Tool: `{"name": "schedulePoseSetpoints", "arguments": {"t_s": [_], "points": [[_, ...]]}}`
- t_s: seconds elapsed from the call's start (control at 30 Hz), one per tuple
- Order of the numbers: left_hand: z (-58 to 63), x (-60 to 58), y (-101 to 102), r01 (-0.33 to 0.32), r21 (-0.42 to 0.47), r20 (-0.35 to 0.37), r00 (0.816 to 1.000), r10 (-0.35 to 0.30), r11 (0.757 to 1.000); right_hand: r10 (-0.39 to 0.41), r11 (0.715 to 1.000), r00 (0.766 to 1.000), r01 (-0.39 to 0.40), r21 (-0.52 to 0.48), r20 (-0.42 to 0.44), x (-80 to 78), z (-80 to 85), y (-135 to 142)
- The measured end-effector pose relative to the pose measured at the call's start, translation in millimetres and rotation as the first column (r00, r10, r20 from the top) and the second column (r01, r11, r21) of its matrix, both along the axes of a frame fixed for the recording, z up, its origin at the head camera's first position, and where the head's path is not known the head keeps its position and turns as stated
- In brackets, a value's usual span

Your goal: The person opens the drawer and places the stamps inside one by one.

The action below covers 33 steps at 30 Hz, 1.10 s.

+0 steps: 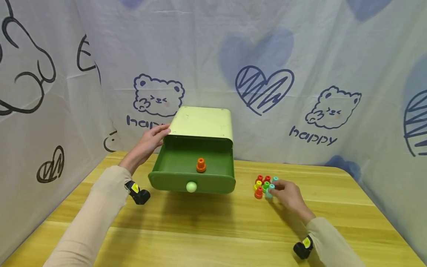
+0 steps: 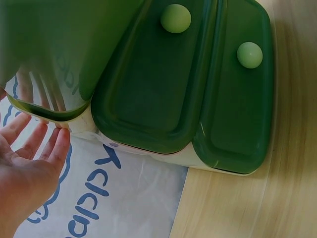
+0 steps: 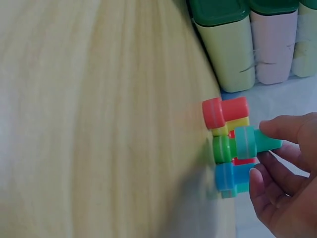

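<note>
In the head view, a stacked drawer cabinet (image 1: 204, 120) with a pale yellow top stands at the back of the table. Its top green drawer (image 1: 160, 181) is pulled out, and an orange stepped peg (image 1: 201, 165) stands inside. My left hand (image 1: 150, 142) rests with extended fingers against the cabinet's left upper side. Over at the right, my right hand (image 1: 289, 195) pinches a teal stepped peg (image 3: 246, 142) between thumb and fingers. Beside it stand a red peg (image 3: 223, 113), a green peg (image 3: 224, 149), a blue peg (image 3: 233, 175) and a yellow peg (image 1: 258, 185).
Lower drawers (image 2: 148, 89) of the cabinet are shut, each with a round pale green knob (image 2: 249, 55). The wooden table (image 1: 213, 233) meets a printed white curtain (image 1: 207, 55) behind and at the sides.
</note>
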<state>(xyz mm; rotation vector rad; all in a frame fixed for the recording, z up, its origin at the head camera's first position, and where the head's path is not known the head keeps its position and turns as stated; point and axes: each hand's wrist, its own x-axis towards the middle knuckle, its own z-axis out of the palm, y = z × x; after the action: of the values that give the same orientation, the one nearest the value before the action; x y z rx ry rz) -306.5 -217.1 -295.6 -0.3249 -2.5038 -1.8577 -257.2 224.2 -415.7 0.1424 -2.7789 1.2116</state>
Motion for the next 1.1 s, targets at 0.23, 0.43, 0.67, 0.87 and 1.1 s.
{"name": "schedulePoseSetpoints", "arguments": {"t_s": [0.23,0.43,0.67,0.87,1.1], "points": [[-1.6,0.1,0,-0.005,0.003,0.006,1.0,0.005,1.0,0.029,0.999,0.998,-0.027,0.039,-0.058,0.0,6.3,-1],[-2.0,-1.0,1,0.002,-0.011,0.013,1.0,-0.002,1.0,0.063,0.996,0.996,-0.059,0.059,-0.068,0.1,11.1,-2],[2.5,0.2,-1,0.003,-0.033,0.004,1.0,-0.002,0.999,0.108,0.994,0.992,-0.107,0.03,-0.062,-3.5,29.0,-5],[4.0,0.9,0,0.008,-0.022,0.01,1.0,-0.008,1.0,0.115,0.993,0.993,-0.114,0.038,-0.026,-7.2,48.9,-9],[3.3,1.1,-1,0.003,-0.025,0.006,1.0,-0.002,1.0,0.19,0.981,0.981,-0.189,0.042,-0.04,-10.1,70.6,-15]]}}
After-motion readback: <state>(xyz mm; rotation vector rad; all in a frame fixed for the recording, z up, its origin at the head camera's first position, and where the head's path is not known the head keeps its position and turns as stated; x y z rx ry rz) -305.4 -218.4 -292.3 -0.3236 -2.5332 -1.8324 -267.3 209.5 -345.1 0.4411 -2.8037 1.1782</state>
